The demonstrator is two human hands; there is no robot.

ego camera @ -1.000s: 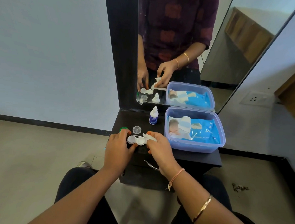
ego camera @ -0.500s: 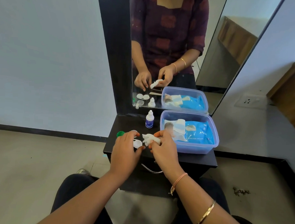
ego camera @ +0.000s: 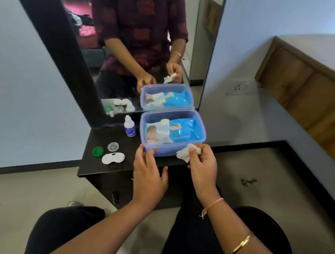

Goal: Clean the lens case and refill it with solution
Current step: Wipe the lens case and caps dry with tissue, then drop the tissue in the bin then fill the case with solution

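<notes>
The white lens case (ego camera: 113, 158) lies on the dark table (ego camera: 97, 141), both wells uncapped. Its green cap (ego camera: 98, 151) and clear cap (ego camera: 113, 146) sit just behind it. A small white solution bottle (ego camera: 129, 126) with a blue label stands upright near the mirror. My right hand (ego camera: 202, 165) pinches a crumpled white wipe (ego camera: 185, 153) in front of the blue box. My left hand (ego camera: 148, 176) hovers with fingers spread beside the box's near left corner, holding nothing, well right of the case.
A translucent blue plastic box (ego camera: 200, 128) holding a blue wipe packet stands on the table's right part. A tall mirror (ego camera: 139, 48) in a black frame rises behind the table. Floor and my dark-clad legs lie below; a wall socket (ego camera: 238, 88) is on the right.
My left hand let go of the lens case, which now rests on the table. Both hands moved right toward the blue box, the right one carrying the wipe.
</notes>
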